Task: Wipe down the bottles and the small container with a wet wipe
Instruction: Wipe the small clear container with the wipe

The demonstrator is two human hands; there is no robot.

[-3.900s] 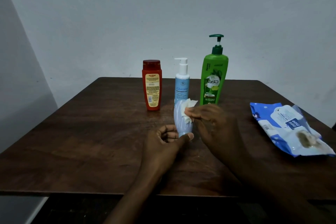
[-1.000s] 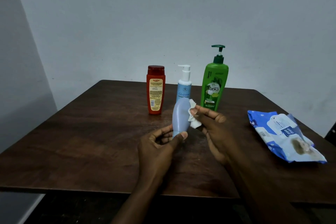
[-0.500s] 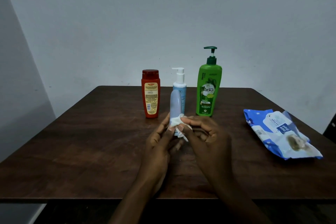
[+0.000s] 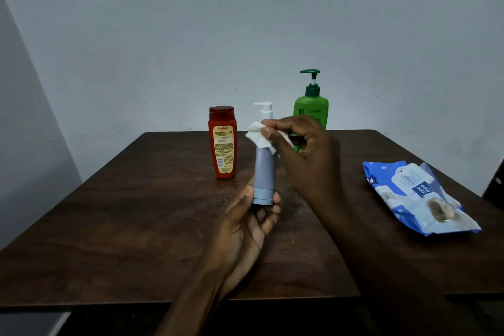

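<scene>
My left hand (image 4: 246, 222) grips the cap end of a small pale blue tube (image 4: 264, 172), held upright with the cap down above the table. My right hand (image 4: 302, 152) pinches a crumpled white wet wipe (image 4: 257, 137) against the tube's top end. Behind them stand an orange-red bottle (image 4: 222, 142), a white pump bottle (image 4: 264, 110) mostly hidden by the tube and my right hand, and a green pump bottle (image 4: 311, 106) partly hidden by my right hand.
A blue and white wet wipe pack (image 4: 417, 193) lies on the right side of the dark wooden table (image 4: 122, 213). A pale wall rises behind the table's far edge.
My right hand has slid the wipe from the tube's lower end up to its top. The left hand keeps hold of the cap end, and the tube stands upright.
</scene>
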